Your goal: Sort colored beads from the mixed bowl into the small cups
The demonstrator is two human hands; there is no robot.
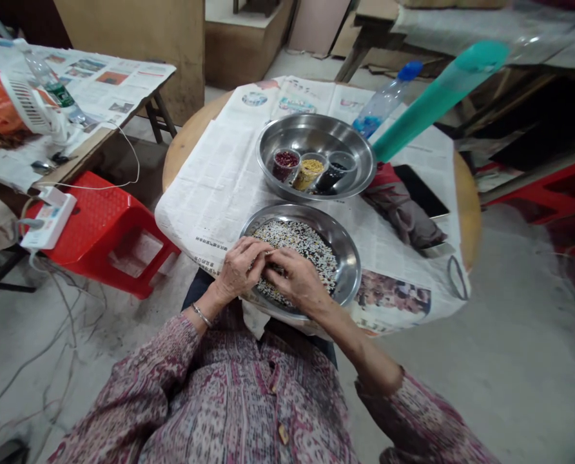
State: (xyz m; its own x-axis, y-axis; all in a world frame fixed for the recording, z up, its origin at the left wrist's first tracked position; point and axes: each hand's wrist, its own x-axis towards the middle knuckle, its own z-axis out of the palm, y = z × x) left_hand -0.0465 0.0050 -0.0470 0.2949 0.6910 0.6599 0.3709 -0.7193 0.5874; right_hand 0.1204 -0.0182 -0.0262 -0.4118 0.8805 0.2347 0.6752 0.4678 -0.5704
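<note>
My left hand [239, 267] and my right hand [297, 277] meet over the near side of a steel bowl [351, 274]. The fingers of both are curled in a pinch, tips close together; whatever they hold is too small or hidden to make out. Below them, a mix of white, black and some yellow grains [300, 240] covers the bowl's bottom. Just behind stands a second steel bowl [311, 122] with three clear cups: one of dark red beans [286, 161], one of yellow grains [311, 169] and one of black grains [334, 173].
Newspaper [210, 187] covers the round table. Behind the bowls stand a blue-capped bottle [387, 96] and a long green tube [437, 103]. A dark cloth [398, 206] and a phone [420, 190] lie right. A red stool [108, 225] carries a power strip [50, 219].
</note>
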